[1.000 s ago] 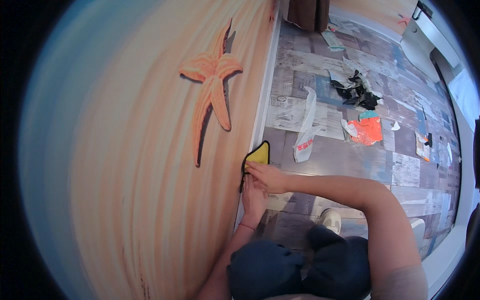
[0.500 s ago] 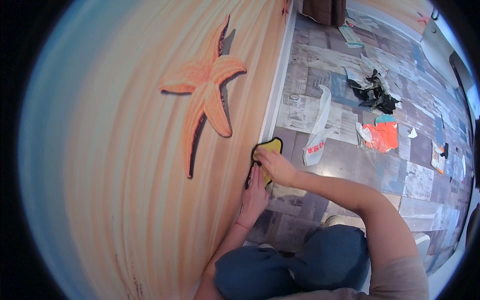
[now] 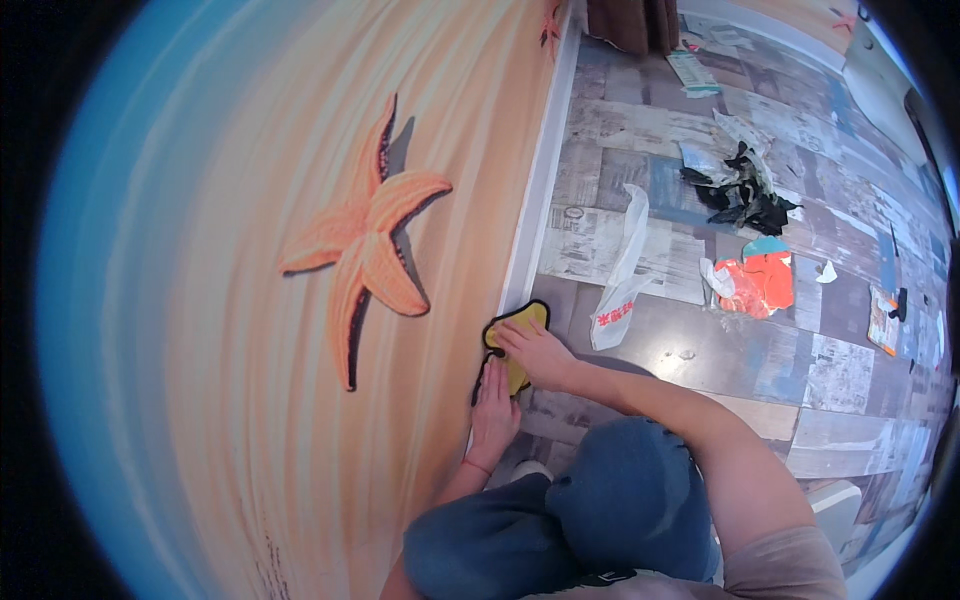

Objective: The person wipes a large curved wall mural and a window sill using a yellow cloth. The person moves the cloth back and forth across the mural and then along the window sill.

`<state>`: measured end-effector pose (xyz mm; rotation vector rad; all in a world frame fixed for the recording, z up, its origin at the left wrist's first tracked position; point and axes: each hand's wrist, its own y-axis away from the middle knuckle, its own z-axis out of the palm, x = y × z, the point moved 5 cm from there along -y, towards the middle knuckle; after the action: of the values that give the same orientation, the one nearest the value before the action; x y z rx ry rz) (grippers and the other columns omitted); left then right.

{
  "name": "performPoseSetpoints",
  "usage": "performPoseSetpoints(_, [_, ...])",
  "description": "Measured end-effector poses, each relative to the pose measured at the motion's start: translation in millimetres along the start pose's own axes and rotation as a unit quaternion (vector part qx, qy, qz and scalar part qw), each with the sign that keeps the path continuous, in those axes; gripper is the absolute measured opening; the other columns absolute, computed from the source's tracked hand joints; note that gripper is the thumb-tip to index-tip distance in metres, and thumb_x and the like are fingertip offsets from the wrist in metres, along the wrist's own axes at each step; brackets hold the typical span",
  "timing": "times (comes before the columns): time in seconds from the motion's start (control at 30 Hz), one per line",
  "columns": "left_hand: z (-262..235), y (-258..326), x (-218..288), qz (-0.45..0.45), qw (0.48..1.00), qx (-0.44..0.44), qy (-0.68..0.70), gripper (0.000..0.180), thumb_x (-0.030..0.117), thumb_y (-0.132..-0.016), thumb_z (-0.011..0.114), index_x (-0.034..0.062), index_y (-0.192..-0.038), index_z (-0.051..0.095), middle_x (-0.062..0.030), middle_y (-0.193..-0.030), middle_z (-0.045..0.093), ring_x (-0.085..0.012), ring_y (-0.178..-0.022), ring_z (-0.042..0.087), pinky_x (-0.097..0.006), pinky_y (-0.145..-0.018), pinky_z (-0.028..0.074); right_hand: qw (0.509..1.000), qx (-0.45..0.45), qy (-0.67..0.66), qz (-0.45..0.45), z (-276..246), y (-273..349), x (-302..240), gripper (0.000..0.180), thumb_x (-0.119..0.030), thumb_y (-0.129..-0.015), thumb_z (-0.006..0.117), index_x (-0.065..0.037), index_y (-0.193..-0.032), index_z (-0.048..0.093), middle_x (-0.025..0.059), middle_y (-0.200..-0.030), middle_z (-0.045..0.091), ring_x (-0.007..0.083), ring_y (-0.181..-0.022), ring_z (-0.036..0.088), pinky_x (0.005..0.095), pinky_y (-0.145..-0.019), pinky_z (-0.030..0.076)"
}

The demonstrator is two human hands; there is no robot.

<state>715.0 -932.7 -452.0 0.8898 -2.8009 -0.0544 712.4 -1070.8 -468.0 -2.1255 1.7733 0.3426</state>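
Observation:
A yellow cloth with a black border (image 3: 537, 314) is spread where the wall's white baseboard (image 3: 527, 240) meets the floor. My right hand (image 3: 538, 355) lies on it with the fingers stretched out, pressing it down. Beside and below it, my left hand (image 3: 493, 420) rests with straight fingers on the cloth's near edge, close against the wall. Part of the cloth is hidden under both hands. To their left rises the wall (image 3: 250, 350), covered with a printed sand and starfish picture.
On the patchwork floor to the right lie a long white plastic strip (image 3: 628, 260), crumpled black plastic (image 3: 755, 205), an orange and teal wrapper (image 3: 768, 280) and a small dark-handled object (image 3: 900, 304). A brown curtain (image 3: 632, 20) hangs at the far end. My knees (image 3: 630, 480) are bent close by.
The view has shifted, so the wall and hands appear displaced. My right hand's fingers, bunched on the cloth before, now lie flatter across it. Both hands stay at the baseboard.

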Motion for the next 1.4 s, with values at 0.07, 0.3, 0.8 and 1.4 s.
performPoseSetpoints(0.07, [0.0, -2.8, 4.3, 0.007, 1.0, 0.007, -0.009, 0.077, 0.008, -0.076, 0.062, -0.0057, -0.143, 0.027, -0.0248, -0.15, 0.026, -0.0393, -0.139, 0.028, -0.044, -0.111, 0.031, 0.999, 0.021, 0.022, -0.034, -1.9, 1.2, 12.4, 0.064, -0.016, -0.081, 0.058, -0.005, -0.141, 0.039, 0.0104, -0.148, 0.036, 0.026, -0.14, 0.029, 0.0491, -0.112, 0.028])
performPoseSetpoints(0.3, [-7.0, -40.5, 14.0, 0.004, 0.998, 0.053, -0.037, 0.08, 0.011, -0.076, 0.063, -0.004, -0.145, 0.025, -0.0261, -0.152, 0.022, -0.0406, -0.138, 0.028, -0.046, -0.109, 0.033, 0.987, 0.047, 0.152, -0.031, -15.4, -32.0, 56.1, 0.056, -0.017, -0.082, 0.057, -0.008, -0.137, 0.046, 0.0062, -0.141, 0.043, 0.0244, -0.14, 0.03, 0.0482, -0.112, 0.027])
performPoseSetpoints(0.8, [9.0, -103.4, 12.5, -0.047, 0.99, 0.106, 0.084, 0.069, 0.014, -0.078, 0.063, -0.0044, -0.138, 0.036, -0.0325, -0.141, 0.036, -0.0417, -0.133, 0.037, -0.044, -0.113, 0.028, 0.974, -0.092, 0.184, -0.093, -25.8, -59.7, 65.2, 0.031, -0.019, -0.086, 0.056, -0.003, -0.111, 0.064, 0.0084, -0.125, 0.052, 0.0248, -0.13, 0.042, 0.0417, -0.105, 0.036])
performPoseSetpoints(1.4, [-81.2, -88.8, 19.2, -0.033, 0.961, 0.221, -0.163, 0.059, 0.021, -0.087, 0.057, 0.0044, -0.141, 0.04, -0.0216, -0.15, 0.031, -0.055, -0.135, 0.023, -0.061, -0.109, 0.021, 0.906, 0.248, -0.337, 0.067, -119.6, -66.3, 26.4, 0.067, -0.007, -0.09, 0.05, 0.0, -0.149, 0.019, 0.0206, -0.156, 0.016, 0.0343, -0.144, 0.02, 0.0361, -0.115, 0.022])
